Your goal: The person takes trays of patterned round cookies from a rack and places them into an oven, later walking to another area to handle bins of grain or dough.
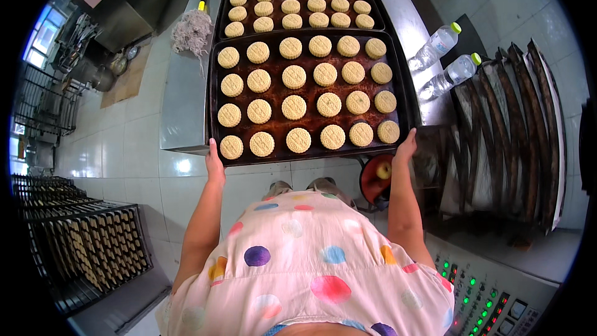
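A dark baking tray (313,123) lies in front of me, bearing rows of round, pale, pattern-stamped cakes (293,107). My left hand (214,160) is closed on its near left corner, thumb at the rim. At the near right corner my right hand (406,147) grips the same tray. The fingers of both hands are mostly hidden beneath the edge. The tray's near edge juts out past the metal table toward my body. Directly beyond it sits a second tray (278,15) of similar cakes, and part of another shows at the top.
A grey string mop head (191,31) lies on the metal table (186,109) at left. Two clear bottles (432,48) with green caps are at right, near upright dark-edged slabs (516,130). A tray rack (106,242) stands lower left; a lit control panel (491,298) is lower right.
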{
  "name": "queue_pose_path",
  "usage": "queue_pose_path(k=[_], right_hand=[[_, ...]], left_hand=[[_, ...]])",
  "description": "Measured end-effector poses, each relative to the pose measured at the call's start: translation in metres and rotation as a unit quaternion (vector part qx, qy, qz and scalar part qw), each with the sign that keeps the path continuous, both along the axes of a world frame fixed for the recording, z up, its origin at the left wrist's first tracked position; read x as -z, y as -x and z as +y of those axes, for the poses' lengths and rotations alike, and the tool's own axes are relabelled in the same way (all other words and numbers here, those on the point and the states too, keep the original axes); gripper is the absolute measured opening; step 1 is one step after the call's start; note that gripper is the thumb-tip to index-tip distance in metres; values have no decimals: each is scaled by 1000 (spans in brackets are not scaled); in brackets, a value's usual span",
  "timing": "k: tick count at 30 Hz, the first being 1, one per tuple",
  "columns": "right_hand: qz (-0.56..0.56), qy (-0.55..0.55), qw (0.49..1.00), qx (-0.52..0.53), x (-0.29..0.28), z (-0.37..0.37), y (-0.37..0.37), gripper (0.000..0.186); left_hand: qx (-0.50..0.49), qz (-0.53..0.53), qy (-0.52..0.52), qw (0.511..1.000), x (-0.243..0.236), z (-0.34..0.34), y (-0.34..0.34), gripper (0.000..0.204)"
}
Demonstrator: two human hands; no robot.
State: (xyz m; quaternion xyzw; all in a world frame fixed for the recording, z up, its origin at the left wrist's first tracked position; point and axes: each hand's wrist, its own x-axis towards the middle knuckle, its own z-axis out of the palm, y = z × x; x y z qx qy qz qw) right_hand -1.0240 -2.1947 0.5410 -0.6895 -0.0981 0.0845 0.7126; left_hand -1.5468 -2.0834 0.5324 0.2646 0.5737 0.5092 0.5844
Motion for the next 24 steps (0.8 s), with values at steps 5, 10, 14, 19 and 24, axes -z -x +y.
queue_pose_path(k=[5,10,14,19,24], right_hand=[[17,18,1000,-14,-3,-2,3,58],[3,17,1000,-13,5,-5,-2,60],[14,28,999,-13,2,-8,1,62],[3,33,999,-26,0,-11,4,62],[-5,45,999,-26,4,-10,-3,62]], left_hand=[[-5,14,-11,1000,9,1,6,71],[-6,13,-13,1000,11,2,8,72],[-19,22,-2,1000,4,-2,4,72],[1,11,1,1000,7,-4,11,72],[-9,22,7,1000,7,-4,11,73]])
